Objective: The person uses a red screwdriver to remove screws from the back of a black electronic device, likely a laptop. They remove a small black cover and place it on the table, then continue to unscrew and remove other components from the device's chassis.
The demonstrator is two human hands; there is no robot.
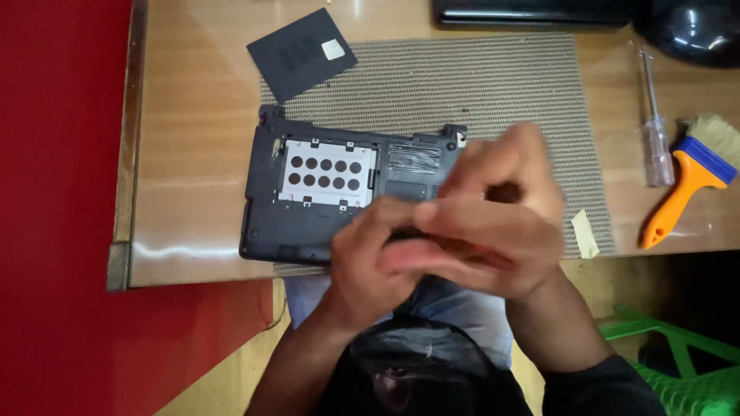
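A dark laptop base (270, 208) lies upside down on a grey woven mat (493, 85), with a silver plate with round holes (324, 173) showing in its open bay. My left hand (370, 258) and my right hand (501, 219) are pressed together just above the laptop's right half and hide it. Both hands are blurred by motion. I cannot tell whether anything small sits between the fingers. A black cover panel (301, 52) with a pale sticker lies loose at the mat's far left corner.
A clear-handled screwdriver (657, 139) and an orange-handled brush (690, 181) lie on the wooden table (193, 154) at the right. A yellow paper slip (583, 233) rests by the mat's edge. Dark objects (532, 11) stand at the back. A green plastic seat (671, 362) is at the lower right.
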